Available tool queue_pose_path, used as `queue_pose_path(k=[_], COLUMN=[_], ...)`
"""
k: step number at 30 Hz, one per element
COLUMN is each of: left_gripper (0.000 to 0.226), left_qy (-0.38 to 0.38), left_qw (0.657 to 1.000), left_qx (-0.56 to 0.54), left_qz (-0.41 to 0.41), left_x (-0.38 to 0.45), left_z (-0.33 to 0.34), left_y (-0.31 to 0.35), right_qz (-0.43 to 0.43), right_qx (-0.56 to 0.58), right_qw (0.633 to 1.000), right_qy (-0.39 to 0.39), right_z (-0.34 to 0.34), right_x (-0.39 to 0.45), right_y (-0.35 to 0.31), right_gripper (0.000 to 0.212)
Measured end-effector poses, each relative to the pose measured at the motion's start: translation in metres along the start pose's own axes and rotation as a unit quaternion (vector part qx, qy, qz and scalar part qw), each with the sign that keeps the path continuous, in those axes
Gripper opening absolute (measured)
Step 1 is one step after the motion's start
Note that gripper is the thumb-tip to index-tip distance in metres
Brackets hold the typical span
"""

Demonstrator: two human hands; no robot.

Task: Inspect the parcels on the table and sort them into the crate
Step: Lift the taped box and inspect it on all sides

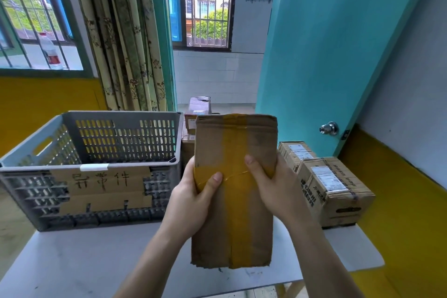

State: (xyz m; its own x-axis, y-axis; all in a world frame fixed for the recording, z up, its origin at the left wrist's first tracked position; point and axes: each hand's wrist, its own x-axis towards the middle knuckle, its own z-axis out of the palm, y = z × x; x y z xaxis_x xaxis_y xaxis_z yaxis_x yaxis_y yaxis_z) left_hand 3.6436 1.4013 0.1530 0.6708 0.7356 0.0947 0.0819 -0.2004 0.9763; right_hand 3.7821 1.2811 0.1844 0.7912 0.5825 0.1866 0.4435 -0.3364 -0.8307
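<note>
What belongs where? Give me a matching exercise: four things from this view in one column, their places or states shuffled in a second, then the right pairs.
Things:
1. flat cardboard parcel
2. grey slotted crate
3. water bottle
4. door knob

Places or states:
A. on the window sill, far left
B. held up by the left hand and the right hand
C. on the turquoise door, at right
D. on the white table, left, with a handwritten cardboard label

Pairs: 1-B, 2-D, 3-A, 4-C
</note>
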Motion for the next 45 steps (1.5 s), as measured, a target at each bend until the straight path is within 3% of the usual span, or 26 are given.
queue_pose_path(k=[6, 12, 22, 26, 30, 34, 37, 40, 43, 45], left_gripper=[0.046, 0.067, 0.060, 0.059, 0.076, 0.034, 0.024, 0.038, 0.070, 0.077], left_qy=[-0.001, 0.042, -0.025, -0.038, -0.014, -0.012, -0.029, -0.033, -0.037, -0.031], left_qw=[1.000, 0.999, 0.999, 0.998, 0.993, 0.991, 0.990, 0.987, 0.991, 0.992], left_qx=[0.011, 0.009, 0.031, -0.025, -0.045, -0.046, -0.083, -0.109, -0.095, -0.093], left_qz=[-0.020, -0.016, 0.018, -0.031, -0.107, -0.122, -0.109, -0.110, -0.088, -0.074], left_x=[0.003, 0.009, 0.007, 0.007, 0.013, 0.013, 0.014, 0.014, 0.014, 0.012], left_z=[-0.005, -0.012, -0.011, -0.013, -0.010, -0.007, -0.008, -0.006, -0.007, -0.008], left_y=[0.007, 0.021, 0.009, 0.027, 0.040, 0.039, 0.037, 0.039, 0.039, 0.038], right_qz=[-0.012, -0.016, -0.011, -0.022, -0.013, 0.024, 0.028, 0.029, 0.027, 0.027], right_qx=[0.010, 0.028, -0.054, -0.049, -0.035, 0.012, 0.044, 0.083, 0.129, 0.139], right_qw=[1.000, 0.999, 0.998, 0.998, 0.999, 1.000, 0.999, 0.996, 0.989, 0.986], right_qy=[0.017, -0.001, 0.028, 0.026, -0.003, -0.008, -0.010, -0.017, -0.062, -0.083], right_z=[0.002, 0.011, -0.008, -0.008, -0.011, -0.019, -0.022, -0.024, -0.026, -0.025], right_x=[-0.005, -0.011, -0.002, -0.005, -0.010, -0.005, -0.004, -0.007, -0.009, -0.008], right_y=[0.001, 0.003, -0.002, 0.000, -0.001, 0.001, 0.002, 0.004, 0.005, 0.005], right_gripper=[0.059, 0.063, 0.064, 0.065, 0.066, 0.048, 0.047, 0.046, 0.025, 0.023])
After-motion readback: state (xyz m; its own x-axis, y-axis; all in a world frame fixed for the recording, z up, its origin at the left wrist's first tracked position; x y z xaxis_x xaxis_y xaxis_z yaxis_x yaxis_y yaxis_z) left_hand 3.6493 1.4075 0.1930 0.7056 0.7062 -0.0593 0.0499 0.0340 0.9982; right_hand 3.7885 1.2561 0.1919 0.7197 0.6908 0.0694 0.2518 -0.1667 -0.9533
